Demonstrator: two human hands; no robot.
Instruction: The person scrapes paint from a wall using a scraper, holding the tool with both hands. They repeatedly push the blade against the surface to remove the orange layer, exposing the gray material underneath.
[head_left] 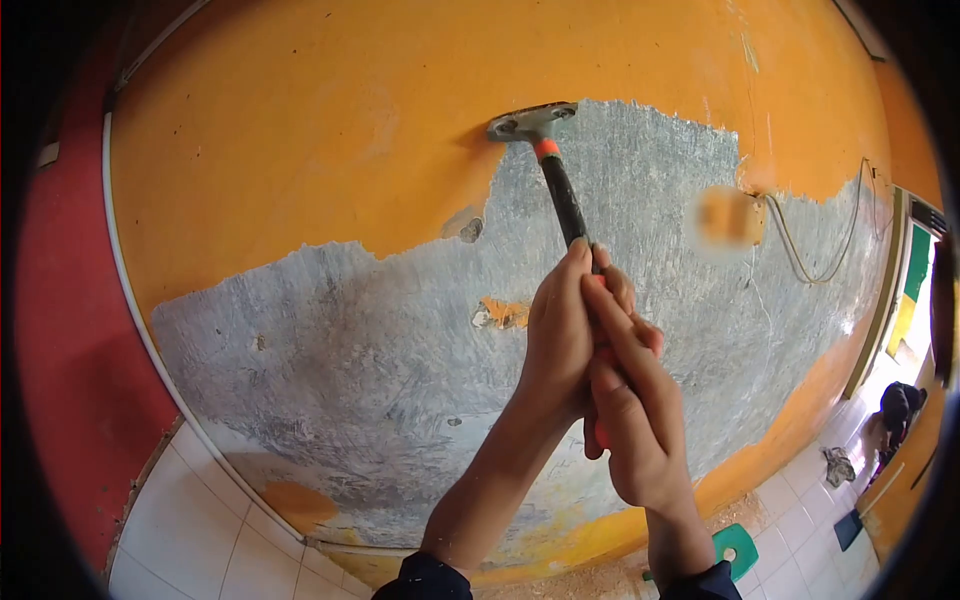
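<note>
A long-handled scraper (565, 195) with a black shaft, red-orange parts and a wide metal head lies against the wall. Its head touches the upper edge of the bare grey patch (400, 330), where orange paint (330, 130) begins. My left hand (565, 335) is wrapped round the handle, its thumb along the black shaft. Beside and a little below it, my right hand (635, 410) grips the red-orange lower part of the handle. The fingers hide much of the grip.
A loose cable (815, 278) hangs from the wall at the right. A green stool (737, 552) stands on the tiled floor (190, 510) at the lower right. A person (897, 412) is near the bright doorway. A red wall (75, 350) adjoins at the left.
</note>
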